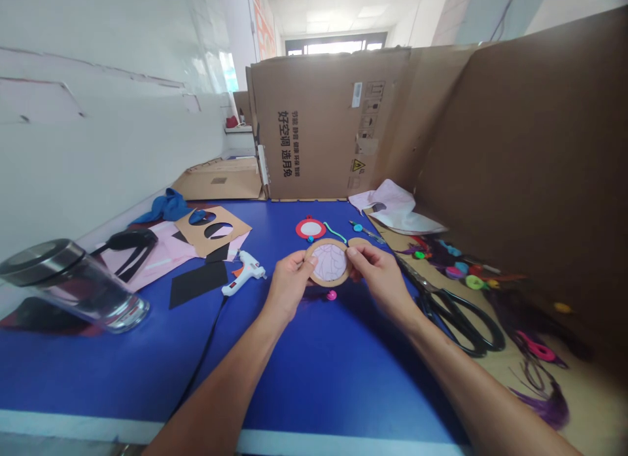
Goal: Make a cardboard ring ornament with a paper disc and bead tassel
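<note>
Over the blue table, my left hand (289, 282) pinches the left rim of a round cardboard ring (310, 273) with a pale, purple-veined centre (328, 262). My right hand (380, 276) closes its thumb and fingers at the right rim of that ring. A second rounded cardboard edge (358, 242) shows behind the right fingertips; whether it is a separate piece I cannot tell. Just below the ring lies a small pink bead (331, 295). Beyond it are a red ring with a white centre (311, 229), a small blue bead (311, 239) and a mint-green strip (335, 232).
A white glue gun (245, 273), black paper (199, 284), cut cardboard (216, 230) and a glass bottle (93, 286) stand or lie left. To the right are large black-handled scissors (456, 318), a craft knife (366, 231) and coloured bits. Tall cardboard walls (324, 129) enclose the back and right.
</note>
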A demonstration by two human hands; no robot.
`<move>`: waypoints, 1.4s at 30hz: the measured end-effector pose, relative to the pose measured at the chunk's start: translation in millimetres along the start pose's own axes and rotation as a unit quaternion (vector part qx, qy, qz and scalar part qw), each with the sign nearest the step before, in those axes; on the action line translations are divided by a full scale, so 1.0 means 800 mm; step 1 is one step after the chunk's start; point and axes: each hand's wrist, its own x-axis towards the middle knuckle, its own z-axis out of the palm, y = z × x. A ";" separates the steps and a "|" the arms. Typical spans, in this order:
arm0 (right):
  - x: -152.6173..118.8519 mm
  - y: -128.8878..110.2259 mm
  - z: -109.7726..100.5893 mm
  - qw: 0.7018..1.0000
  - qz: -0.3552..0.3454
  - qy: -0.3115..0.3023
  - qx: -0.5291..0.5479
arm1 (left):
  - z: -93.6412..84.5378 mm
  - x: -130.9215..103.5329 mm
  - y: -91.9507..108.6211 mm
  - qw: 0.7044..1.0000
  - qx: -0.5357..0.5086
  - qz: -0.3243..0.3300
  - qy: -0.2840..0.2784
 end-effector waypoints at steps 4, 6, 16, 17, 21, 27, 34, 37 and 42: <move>-0.001 -0.003 -0.001 1.000 -0.007 -0.009 0.004 | 0.000 0.001 0.003 1.000 -0.020 -0.001 0.023; -0.001 -0.004 0.000 1.000 -0.007 -0.010 0.009 | 0.000 0.001 0.004 0.999 -0.029 -0.001 0.026; -0.001 -0.007 0.001 1.000 0.002 0.000 -0.002 | 0.002 -0.001 0.010 0.999 -0.044 -0.008 0.017; -0.001 -0.007 0.001 1.000 0.003 0.000 0.002 | 0.002 -0.001 0.010 0.999 -0.044 -0.009 0.017; -0.001 -0.007 0.003 1.000 0.013 -0.016 0.010 | 0.002 0.000 0.010 0.998 -0.051 -0.011 0.023; -0.001 -0.007 0.004 0.998 0.031 -0.048 0.006 | 0.001 0.001 0.011 0.997 -0.069 -0.014 0.030; -0.003 -0.006 0.003 0.999 0.033 -0.037 0.005 | 0.001 0.001 0.012 0.997 -0.075 -0.015 0.024; -0.003 -0.006 0.004 0.999 0.030 -0.035 0.007 | 0.001 0.001 0.011 0.997 -0.076 -0.016 0.022; -0.002 -0.004 0.005 0.999 0.034 -0.034 0.021 | 0.000 0.001 0.010 0.997 -0.076 -0.017 0.020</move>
